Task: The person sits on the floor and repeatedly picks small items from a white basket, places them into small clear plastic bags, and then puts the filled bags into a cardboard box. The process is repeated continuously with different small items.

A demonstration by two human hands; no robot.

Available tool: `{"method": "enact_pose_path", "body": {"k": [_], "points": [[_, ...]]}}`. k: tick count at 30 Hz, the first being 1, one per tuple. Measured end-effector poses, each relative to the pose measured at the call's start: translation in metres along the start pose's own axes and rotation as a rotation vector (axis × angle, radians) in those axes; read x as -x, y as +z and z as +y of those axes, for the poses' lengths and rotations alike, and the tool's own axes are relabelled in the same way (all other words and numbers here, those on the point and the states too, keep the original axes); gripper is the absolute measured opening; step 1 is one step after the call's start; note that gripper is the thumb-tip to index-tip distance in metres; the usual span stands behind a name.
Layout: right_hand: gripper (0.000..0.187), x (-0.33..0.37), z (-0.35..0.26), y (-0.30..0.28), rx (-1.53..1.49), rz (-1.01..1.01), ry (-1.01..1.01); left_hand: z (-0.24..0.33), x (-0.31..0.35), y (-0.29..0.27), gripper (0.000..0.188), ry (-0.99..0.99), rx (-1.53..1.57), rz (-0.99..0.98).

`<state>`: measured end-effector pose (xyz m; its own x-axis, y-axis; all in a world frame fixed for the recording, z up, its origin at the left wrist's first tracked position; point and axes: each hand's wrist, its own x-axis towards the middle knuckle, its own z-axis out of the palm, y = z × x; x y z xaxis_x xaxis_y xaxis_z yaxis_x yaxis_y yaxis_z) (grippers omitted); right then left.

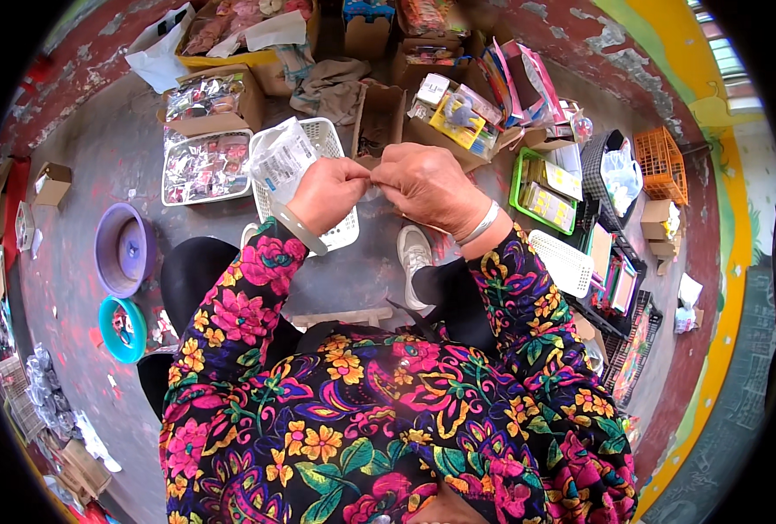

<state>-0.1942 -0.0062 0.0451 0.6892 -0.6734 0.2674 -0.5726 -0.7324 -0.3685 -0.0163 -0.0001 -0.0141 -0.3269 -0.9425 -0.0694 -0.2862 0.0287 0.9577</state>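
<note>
My left hand [325,194] and my right hand [433,189] meet above a white plastic basket [342,229]. Both have thumb and fingers pinched together, with the fingertips touching or nearly so. A little clear film seems to show just below the fingertips, but what they hold is too small to make out. Behind my left hand, a clear plastic bag with a printed label [281,159] lies over the basket's left side; whether that hand touches it I cannot tell. Most of the basket's inside is hidden by my hands and the bag.
Left of the basket stands a white tray of small packets [208,203]. An open cardboard box [379,122] is beyond my hands. A green basket of yellow packs [520,187] and a white basket [562,264] stand right. Purple [100,249] and teal [108,342] basins sit left.
</note>
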Motion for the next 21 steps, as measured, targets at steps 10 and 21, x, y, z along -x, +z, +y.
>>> {"method": "enact_pose_path", "body": {"k": [10,21], "points": [[0.007,0.006,0.003,0.007,0.069,-0.118,0.095,-0.010,-0.005,0.006,0.017,-0.099,0.040,-0.003],[0.020,-0.001,0.018,0.007,-0.866,0.038,0.587,0.013,-0.002,-0.017,0.016,-0.065,0.401,-0.096]]}}
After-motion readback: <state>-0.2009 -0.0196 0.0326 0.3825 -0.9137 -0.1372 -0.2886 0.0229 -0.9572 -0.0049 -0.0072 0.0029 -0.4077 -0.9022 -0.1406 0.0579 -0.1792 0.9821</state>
